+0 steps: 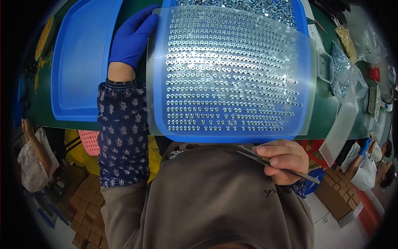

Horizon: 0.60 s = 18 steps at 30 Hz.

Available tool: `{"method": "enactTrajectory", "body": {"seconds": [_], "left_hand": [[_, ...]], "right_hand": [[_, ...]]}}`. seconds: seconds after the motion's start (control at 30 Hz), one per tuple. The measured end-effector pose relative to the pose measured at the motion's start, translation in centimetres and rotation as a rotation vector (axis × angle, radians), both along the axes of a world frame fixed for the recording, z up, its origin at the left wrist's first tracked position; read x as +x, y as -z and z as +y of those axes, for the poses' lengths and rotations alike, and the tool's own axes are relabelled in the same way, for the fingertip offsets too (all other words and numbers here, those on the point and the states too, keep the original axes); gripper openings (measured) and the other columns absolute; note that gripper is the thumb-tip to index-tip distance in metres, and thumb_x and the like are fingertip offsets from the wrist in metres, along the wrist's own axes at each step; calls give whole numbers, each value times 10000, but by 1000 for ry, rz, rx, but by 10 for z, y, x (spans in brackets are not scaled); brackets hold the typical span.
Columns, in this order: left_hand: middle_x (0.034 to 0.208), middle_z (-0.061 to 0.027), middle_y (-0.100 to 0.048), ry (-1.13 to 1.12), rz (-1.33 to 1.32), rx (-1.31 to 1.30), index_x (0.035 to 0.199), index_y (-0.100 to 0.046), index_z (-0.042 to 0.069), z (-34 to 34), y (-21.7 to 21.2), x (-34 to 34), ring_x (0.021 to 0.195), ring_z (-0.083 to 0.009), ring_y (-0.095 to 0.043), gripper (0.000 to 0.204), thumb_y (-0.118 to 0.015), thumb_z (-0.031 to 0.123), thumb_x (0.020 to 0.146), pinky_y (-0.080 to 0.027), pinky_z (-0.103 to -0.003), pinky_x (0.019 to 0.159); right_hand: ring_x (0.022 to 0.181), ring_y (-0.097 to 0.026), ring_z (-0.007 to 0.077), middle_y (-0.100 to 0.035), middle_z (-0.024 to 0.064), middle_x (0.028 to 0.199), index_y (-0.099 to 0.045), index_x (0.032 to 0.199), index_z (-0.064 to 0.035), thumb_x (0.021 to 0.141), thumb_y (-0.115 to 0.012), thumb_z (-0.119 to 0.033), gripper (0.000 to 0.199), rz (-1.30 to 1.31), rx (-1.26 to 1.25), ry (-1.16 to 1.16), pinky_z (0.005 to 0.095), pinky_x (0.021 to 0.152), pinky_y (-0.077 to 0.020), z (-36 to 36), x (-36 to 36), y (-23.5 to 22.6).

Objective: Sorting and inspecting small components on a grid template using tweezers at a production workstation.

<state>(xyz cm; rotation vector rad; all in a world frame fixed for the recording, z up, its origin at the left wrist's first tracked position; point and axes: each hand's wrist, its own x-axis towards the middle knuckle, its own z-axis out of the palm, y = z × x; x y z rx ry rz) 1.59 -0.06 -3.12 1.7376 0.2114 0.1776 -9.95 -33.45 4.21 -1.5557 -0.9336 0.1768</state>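
Observation:
A clear plastic sheet (304, 83) lies over a blue tray (232, 138), covered with rows of small shiny round pieces that look like rhinestones; a few rows have gaps. In a blue glove, my left hand (133, 37) grips the sheet's far left edge, its fingertips partly hidden. My bare right hand (286, 161) is closed around metal tweezers (290, 170), just off the tray's near edge. The tweezers' tips point left, apart from the sheet. Many loose shiny stones (265, 10) fill the far part of the tray.
An empty-looking blue tray (85, 62) stands at left on the green table (43, 106). At right lie a clear plastic handle-shaped piece (324, 67), bags of stones (342, 74) and a ribbed clear strip (340, 133) overhanging the edge. Other people sit at both sides.

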Motion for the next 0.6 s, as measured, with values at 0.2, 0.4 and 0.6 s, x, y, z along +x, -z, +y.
{"method": "enactTrajectory", "body": {"seconds": [0.2, 0.4, 0.6], "left_hand": [[1028, -78, -579, 1, -29, -11, 1091, -559, 74, -4, -1, 3, 928, -139, -534, 326, -583, 203, 793, -399, -239, 822], [1024, -77, -579, -23, -14, -15, 1090, -559, 71, -2, 1, 3, 928, -140, -534, 322, -584, 188, 792, -400, -240, 820], [1028, -82, -578, -15, -9, -45, 1086, -562, 67, -3, -1, 3, 932, -145, -533, 317, -582, 184, 792, -398, -243, 825]], "right_hand": [[856, -576, 287, -613, 177, 882, -484, 859, -29, 742, -630, -75, 192, -206, -176, 242, 330, 700, -471, 6, 9, -2], [826, -569, 247, -630, 117, 875, -514, 822, -49, 680, -664, -60, 207, -347, -323, 254, 323, 656, -410, 21, 22, -2], [798, -568, 232, -634, 110, 858, -523, 803, -51, 675, -668, -69, 195, -397, -344, 281, 315, 615, -362, 24, 23, 0]]}}
